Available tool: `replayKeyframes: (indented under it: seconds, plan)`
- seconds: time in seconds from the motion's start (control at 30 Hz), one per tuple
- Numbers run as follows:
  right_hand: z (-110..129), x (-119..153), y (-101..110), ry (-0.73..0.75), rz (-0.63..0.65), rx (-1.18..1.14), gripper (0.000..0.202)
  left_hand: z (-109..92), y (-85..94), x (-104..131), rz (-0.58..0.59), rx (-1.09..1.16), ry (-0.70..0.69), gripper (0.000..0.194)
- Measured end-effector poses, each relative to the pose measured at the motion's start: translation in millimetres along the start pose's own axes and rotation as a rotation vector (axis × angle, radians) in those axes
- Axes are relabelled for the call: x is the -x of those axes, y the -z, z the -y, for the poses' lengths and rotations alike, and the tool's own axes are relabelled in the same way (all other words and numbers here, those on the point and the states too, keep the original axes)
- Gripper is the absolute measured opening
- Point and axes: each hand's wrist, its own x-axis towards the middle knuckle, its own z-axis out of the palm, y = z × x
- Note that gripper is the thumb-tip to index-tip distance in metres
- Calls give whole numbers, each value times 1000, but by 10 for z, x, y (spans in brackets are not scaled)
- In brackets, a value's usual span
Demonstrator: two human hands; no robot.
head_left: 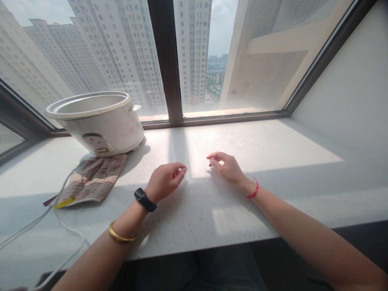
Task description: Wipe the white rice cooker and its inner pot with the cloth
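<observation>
My left hand (166,180), wearing a black watch and a gold bangle at the wrist, is over the middle of the pale speckled counter (194,226). Its fingers are curled, with thumb and index tips together and nothing visible in them. To its right, my right hand (226,165), with a red string bracelet, is loosely bent, thumb and index finger slightly apart and holding nothing. The hands do not touch. A lidless white cooker (121,131) stands beyond my left hand, to the left, and a patterned cloth (93,178) lies in front of it.
White cables (71,229) run along the counter's left side, by a yellow strip (65,203) at the cloth's edge. A dark-framed window (165,60) rises behind the counter, with a white wall (348,101) at the right. The counter's front edge is near my forearms.
</observation>
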Motion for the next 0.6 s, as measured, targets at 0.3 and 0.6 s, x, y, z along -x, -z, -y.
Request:
replayKeyframes:
  seconds: [0.3, 0.6]
  plan:
    - [0, 1, -8, -5, 10, 15, 20, 3, -2, 3, 12, -4, 1, 24]
    - [-4, -5, -14, -16, 15, 21, 21, -2, -9, 5, 2, -4, -4, 24]
